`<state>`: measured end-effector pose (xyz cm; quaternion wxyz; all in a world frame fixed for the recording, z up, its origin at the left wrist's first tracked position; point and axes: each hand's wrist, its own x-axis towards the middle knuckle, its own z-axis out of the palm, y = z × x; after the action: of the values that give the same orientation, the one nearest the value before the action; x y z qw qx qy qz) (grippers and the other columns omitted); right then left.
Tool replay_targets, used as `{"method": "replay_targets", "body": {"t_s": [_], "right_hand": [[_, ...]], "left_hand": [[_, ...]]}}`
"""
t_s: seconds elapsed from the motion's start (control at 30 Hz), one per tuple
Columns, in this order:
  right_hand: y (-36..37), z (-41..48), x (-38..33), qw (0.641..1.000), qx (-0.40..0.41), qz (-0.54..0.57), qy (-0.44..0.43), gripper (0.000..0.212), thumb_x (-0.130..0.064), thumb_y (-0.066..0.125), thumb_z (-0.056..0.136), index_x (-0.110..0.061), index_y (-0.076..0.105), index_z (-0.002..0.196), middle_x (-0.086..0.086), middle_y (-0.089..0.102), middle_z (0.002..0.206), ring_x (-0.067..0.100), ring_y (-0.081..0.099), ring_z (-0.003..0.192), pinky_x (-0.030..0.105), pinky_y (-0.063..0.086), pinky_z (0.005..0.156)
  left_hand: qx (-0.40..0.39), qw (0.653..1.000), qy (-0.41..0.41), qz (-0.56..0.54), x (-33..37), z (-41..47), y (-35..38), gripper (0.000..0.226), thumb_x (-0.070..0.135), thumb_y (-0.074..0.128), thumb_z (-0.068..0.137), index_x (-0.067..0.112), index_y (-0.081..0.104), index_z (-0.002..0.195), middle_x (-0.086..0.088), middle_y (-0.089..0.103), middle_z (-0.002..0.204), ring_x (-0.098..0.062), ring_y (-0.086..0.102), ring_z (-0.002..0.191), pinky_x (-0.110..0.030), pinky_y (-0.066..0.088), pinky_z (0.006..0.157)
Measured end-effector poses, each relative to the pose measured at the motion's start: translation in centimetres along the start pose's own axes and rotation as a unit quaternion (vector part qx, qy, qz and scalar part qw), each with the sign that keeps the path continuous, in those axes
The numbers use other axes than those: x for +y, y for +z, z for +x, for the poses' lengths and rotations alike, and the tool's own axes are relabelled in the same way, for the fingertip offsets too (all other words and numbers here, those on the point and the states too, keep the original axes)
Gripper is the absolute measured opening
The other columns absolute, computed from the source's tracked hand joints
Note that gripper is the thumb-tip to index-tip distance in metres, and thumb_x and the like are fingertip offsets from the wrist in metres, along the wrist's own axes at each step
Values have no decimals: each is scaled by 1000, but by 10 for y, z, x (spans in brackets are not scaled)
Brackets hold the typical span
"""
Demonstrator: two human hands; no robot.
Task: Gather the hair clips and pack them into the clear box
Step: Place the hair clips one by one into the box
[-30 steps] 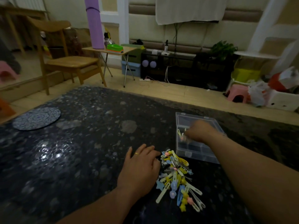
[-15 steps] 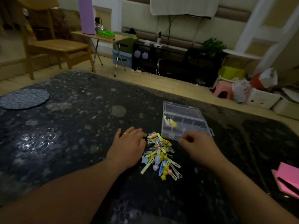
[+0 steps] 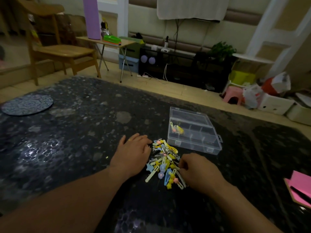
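1. Head view: a dark, speckled tabletop (image 3: 75, 140) fills the lower part of the frame, with both bare forearms reaching in from the near edge.
2. A loose pile of hair clips (image 3: 164, 163), mostly yellow, cream, blue and pink, lies on the tabletop between the two hands.
3. The left hand (image 3: 133, 155) lies palm down with its fingers straight and together, resting against the left edge of the pile; it has nothing in its grasp. A thin ring (image 3: 129, 140) shows on one finger.
4. The right hand (image 3: 196, 172) sits at the right edge of the pile, knuckles up, with its fingers curled down into the clips. Whether it has a clip pinched cannot be told, because the fingertips are hidden.
5. The clear box (image 3: 195, 140) stands just beyond the pile and to its right, near it but not touching. Its lid is swung open and lies back on the far side.
6. The box is split into compartments; a few packed clips (image 3: 176, 129), yellow and pink, lie in the far-left one.
7. A round patterned mat (image 3: 27, 105) lies at the tabletop's far left, well apart from the clips.
8. A pink notebook (image 3: 301, 187) lies at the right edge of the tabletop.
9. Beyond the tabletop, on the floor, stand a wooden chair (image 3: 64, 51) and a pink stool (image 3: 233, 96).
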<state>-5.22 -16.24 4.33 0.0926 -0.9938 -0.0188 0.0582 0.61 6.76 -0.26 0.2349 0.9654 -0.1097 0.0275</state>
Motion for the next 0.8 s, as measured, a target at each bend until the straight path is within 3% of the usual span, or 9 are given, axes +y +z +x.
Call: {"method": "replay_targets", "body": {"t_s": [0.27,0.53,0.63,0.8], "right_hand": [[-10,-2,10,1000,-15,9,-7,8,-32,64,98,-32,63,91,-9,65,91,5,62,82,31,57,76],[-45,44,29,958,177,217,66,8,-32,71,102,-28,69,95,-7,70,90,10,67,82,32,56,72],[-63,90,39,954,188,214,97,13,-31,70,102,-20,71,96,3,72,91,23,68,82,45,60,77],[-56,151,40,982,119,118,83,24,-24,68,103,-11,70,82,10,70,80,25,62,71,31,43,59]], "left_hand": [[4,1000,2,4,-1,0,1,45,35,29,109,39,52,147,17,38,165,-5,20,157,-51,4,131],[6,1000,7,3,0,-1,0,45,38,27,110,39,51,148,17,38,164,-6,19,157,-51,4,131],[7,1000,5,-3,-1,-1,0,45,38,28,109,39,52,147,18,39,164,-6,19,157,-51,4,131],[2,1000,2,-8,0,-1,-2,45,39,27,109,40,51,148,19,37,165,-5,18,157,-51,2,131]]}}
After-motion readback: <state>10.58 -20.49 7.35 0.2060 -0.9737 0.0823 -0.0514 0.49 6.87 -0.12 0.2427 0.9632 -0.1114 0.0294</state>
